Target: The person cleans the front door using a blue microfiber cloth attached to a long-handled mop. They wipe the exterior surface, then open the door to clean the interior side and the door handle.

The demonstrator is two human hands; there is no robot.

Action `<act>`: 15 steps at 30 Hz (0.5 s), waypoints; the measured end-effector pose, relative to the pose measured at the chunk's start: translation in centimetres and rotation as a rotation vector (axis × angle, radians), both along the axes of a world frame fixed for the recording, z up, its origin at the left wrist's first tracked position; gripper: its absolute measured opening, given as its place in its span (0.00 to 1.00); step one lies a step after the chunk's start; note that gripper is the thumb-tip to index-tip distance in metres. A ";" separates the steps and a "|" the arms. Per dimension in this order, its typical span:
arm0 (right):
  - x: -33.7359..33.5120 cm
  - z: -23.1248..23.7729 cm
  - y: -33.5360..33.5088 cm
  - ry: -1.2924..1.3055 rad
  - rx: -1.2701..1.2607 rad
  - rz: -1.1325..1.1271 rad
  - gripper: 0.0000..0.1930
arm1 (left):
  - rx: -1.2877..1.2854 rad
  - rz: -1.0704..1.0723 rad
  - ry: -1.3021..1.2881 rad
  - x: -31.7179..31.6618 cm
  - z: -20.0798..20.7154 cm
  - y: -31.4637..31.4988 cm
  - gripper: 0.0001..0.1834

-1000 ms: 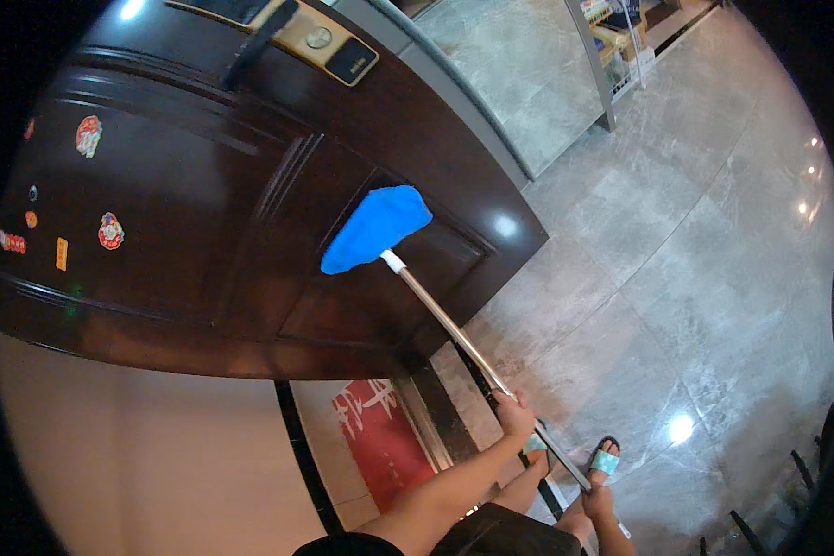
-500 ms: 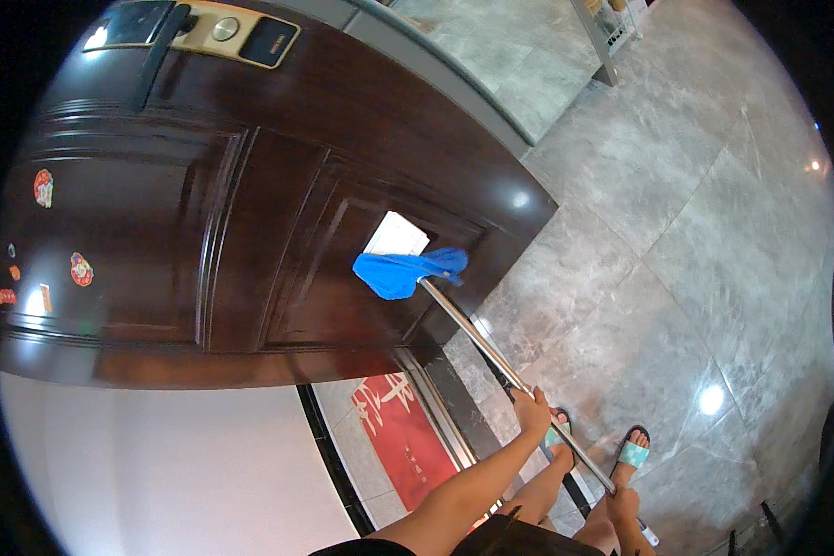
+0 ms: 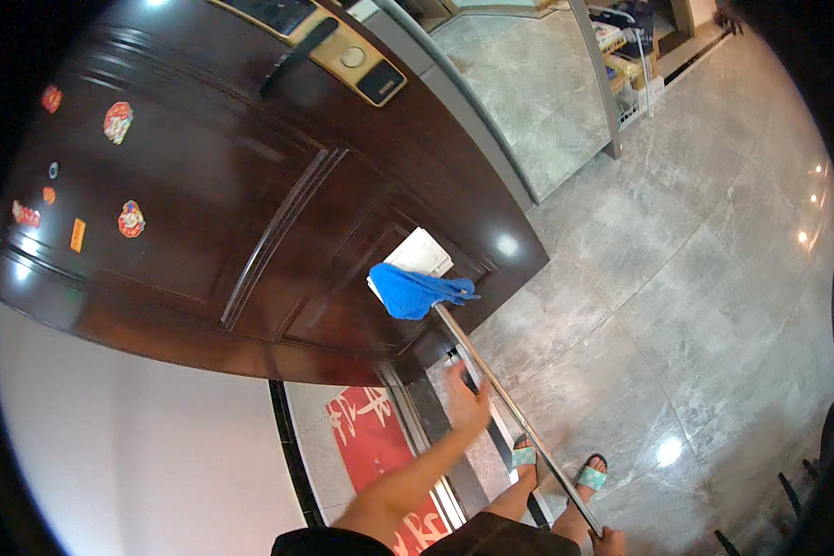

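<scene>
A long metal pole (image 3: 502, 394) slants from the lower right up to a white flat mop head (image 3: 423, 252) near the lower panel of the dark brown door (image 3: 241, 176). Draped over part of that head is a blue cloth (image 3: 406, 292), its loose end hanging to the right. My right hand (image 3: 608, 542) grips the pole close to its near end. Beside the pole's left side, my left hand (image 3: 469, 405) is off it, somewhat blurred, fingers apart and nothing visible in them. Whether the head touches the door cannot be made out.
A gold and black door lock with a handle (image 3: 352, 57) is at the top, and stickers (image 3: 119, 122) dot the door. Below lie a red mat (image 3: 371, 435) and the threshold. Grey tiles (image 3: 676, 278) spread right; a mirror (image 3: 519, 93) and a rack (image 3: 635, 69) stand beyond.
My left hand has let go of the pole and moved up and left. My right hand still holds its near end, now lower in view. The whole view has shifted.
</scene>
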State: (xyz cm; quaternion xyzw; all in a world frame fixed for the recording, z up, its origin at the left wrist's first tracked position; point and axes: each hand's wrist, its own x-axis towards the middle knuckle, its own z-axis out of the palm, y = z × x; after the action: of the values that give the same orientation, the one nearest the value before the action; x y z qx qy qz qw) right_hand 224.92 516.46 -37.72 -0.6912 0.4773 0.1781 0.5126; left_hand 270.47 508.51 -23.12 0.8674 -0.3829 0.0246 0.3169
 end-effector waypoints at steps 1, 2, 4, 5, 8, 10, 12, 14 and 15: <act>-1.2 0.9 0.1 0.011 0.016 0.006 0.19 | 0.014 -0.092 -0.165 2.0 3.2 -0.6 0.31; -2.2 1.8 0.3 0.017 0.008 0.029 0.19 | 0.017 -0.111 -0.378 4.4 5.2 -1.0 0.33; -3.6 3.4 0.5 0.031 -0.013 0.044 0.19 | 0.101 -0.081 -0.515 7.3 10.0 -3.0 0.32; -4.5 4.3 0.5 0.037 -0.030 0.058 0.19 | 0.099 -0.094 -0.583 8.5 12.1 -3.4 0.31; -6.3 6.8 0.7 0.041 -0.062 0.065 0.19 | 0.271 -0.267 -0.683 10.8 16.1 -4.0 0.26; -7.2 7.8 0.6 0.039 -0.091 0.057 0.19 | 0.280 -0.309 -0.659 10.8 18.3 -4.3 0.21; -8.4 9.1 0.9 0.047 -0.112 0.048 0.19 | 0.232 -0.303 -0.573 9.9 20.6 -3.8 0.18; -9.3 9.8 0.8 0.041 -0.143 0.047 0.19 | 0.185 -0.248 -0.472 9.6 22.5 -2.8 0.15; -9.6 10.0 1.0 0.038 -0.155 0.051 0.19 | 0.164 -0.194 -0.414 9.8 23.6 -2.1 0.14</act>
State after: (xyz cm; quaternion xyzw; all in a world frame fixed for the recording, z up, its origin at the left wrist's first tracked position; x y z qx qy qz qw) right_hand 215.28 517.41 -27.70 -0.7372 0.4816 0.1668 0.4436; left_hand 280.32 506.41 0.44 0.8258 -0.5218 0.1403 0.1611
